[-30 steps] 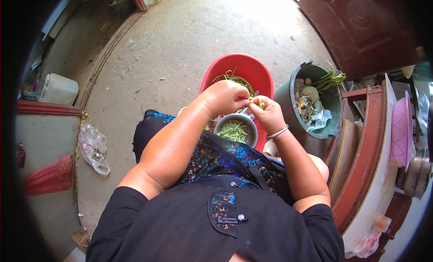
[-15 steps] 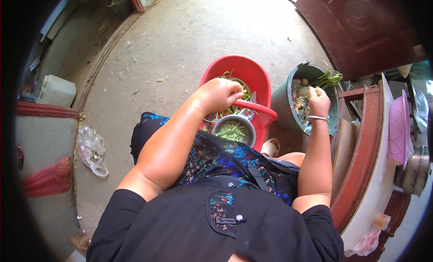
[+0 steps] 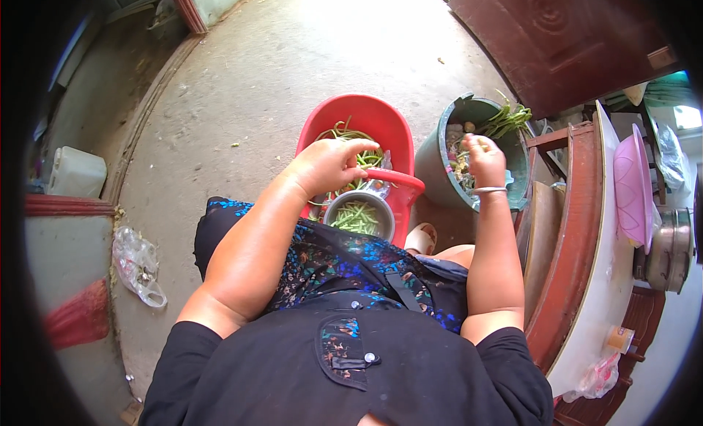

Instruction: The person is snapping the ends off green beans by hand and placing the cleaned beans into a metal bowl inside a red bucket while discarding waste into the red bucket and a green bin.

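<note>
My left hand (image 3: 327, 164) hovers over a red plastic tub (image 3: 403, 140), its index finger and thumb apart, with nothing visible between them. Long green beans (image 3: 338, 131) lie inside the tub, partly hidden by that hand. Close to my lap, a grey metal bowl (image 3: 390, 215) holds short cut bean pieces (image 3: 356, 218). On the right, my right hand (image 3: 485, 162) is closed above a green bucket (image 3: 439, 162); whatever its fingers may hold does not show. Scraps fill part of the bucket, and bean stalks (image 3: 509, 120) hang over its far rim.
A wooden frame and white-topped furniture (image 3: 586, 279) stand close on my right, with a pink plastic tray (image 3: 634, 188) beside it. A dark red door (image 3: 549, 45) is at the far right. On the floor to the left lies a clear plastic bag (image 3: 138, 265); a white jug (image 3: 77, 172) stands beyond.
My left thumb and index finger have parted from a pinch. My right hand remains over the bucket, its fingers more curled. The whole view has shifted slightly.
</note>
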Demonstrator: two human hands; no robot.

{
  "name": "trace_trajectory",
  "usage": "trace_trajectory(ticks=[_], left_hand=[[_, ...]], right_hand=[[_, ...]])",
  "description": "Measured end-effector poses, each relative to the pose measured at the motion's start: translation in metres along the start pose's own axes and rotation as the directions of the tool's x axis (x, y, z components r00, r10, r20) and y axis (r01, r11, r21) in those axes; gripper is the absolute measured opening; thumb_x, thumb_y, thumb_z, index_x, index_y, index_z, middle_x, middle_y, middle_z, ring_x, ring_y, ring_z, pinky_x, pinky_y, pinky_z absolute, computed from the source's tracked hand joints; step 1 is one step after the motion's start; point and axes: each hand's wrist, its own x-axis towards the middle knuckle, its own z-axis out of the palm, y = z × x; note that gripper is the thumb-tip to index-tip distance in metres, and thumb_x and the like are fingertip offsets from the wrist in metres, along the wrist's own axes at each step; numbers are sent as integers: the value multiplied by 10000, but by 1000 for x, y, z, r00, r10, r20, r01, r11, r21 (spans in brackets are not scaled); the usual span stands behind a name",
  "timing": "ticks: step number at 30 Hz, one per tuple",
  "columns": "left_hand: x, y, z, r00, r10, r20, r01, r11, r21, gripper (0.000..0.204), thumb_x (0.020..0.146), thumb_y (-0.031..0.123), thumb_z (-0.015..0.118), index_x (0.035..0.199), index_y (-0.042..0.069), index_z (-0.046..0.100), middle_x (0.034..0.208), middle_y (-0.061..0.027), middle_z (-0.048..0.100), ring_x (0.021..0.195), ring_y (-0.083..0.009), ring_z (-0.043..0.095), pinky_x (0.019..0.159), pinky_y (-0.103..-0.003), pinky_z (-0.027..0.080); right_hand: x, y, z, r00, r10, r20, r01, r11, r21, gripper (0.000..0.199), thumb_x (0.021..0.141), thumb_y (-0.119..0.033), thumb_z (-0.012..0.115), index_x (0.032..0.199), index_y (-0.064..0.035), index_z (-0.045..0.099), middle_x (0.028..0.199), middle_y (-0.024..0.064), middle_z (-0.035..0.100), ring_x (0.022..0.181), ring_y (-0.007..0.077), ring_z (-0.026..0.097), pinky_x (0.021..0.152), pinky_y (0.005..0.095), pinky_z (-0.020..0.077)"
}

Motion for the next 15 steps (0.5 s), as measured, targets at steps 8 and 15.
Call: trace_trajectory(ticks=[8, 15], left_hand=[[2, -1, 11, 993, 113, -21, -113, 994, 9, 629, 763, 210, 697, 1343, 230, 455, 767, -61, 666, 696, -201, 659, 664, -334, 530], [2, -16, 6, 985, 152, -80, -149, 988, 46, 332, 775, 252, 688, 1086, 141, 655, 864, -109, 679, 791, -262, 659, 720, -369, 519]], right_hand=[[-71, -5, 104, 804, -110, 585, 117, 993, 27, 181, 863, -178, 649, 972, -35, 665, 802, 53, 659, 736, 75, 573, 660, 241, 478], [-60, 9, 105, 877, -91, 472, -6, 980, 201, 107, 887, -138, 604, 906, -37, 632, 742, -3, 610, 679, 55, 542, 598, 215, 442]])
